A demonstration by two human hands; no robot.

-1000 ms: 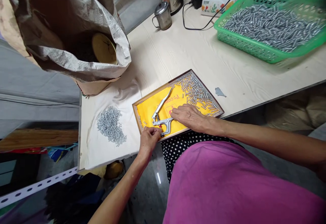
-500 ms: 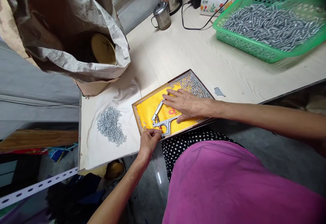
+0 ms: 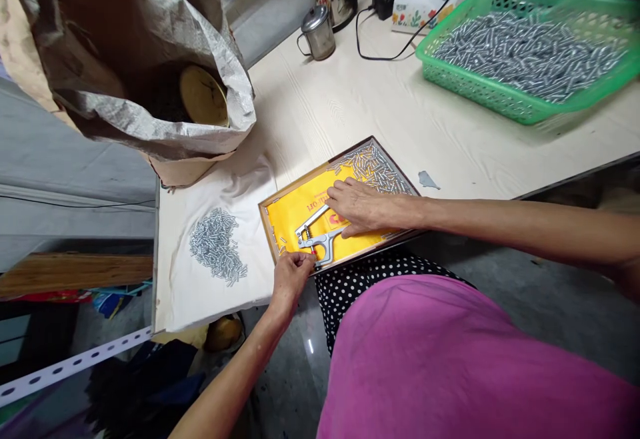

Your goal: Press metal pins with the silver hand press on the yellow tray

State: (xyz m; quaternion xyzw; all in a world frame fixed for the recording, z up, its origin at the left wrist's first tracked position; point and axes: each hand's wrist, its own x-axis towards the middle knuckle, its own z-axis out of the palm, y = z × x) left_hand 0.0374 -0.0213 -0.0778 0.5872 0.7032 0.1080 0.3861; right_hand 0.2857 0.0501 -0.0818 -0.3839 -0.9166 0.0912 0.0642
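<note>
Grey snap-fastener pliers (image 3: 327,242) lie in a shallow tray (image 3: 295,187) lined with yellow printed material. My right hand (image 3: 357,206) is closed over their handles, fingers curled on the upper lever. At the jaw end, my left hand (image 3: 293,272) pinches with thumb and fingertips by the tray's near edge; whatever is between them is too small to make out. Small metal pins (image 3: 375,167) fill the tray's far right corner, and a few lie loose near my left hand.
A pile of metal pins (image 3: 216,246) rests on a white cloth (image 3: 185,306) at left. Behind it stands a big open sack (image 3: 200,142) with a round yellow container inside. A green basket (image 3: 475,96) of pins, a metal mug (image 3: 320,42) and a kettle are farther back.
My right hand's fingers have gone from stretched out to curled, and the pliers' upper lever has swung down toward the lower handle. My left hand keeps its pinch at the jaw.
</note>
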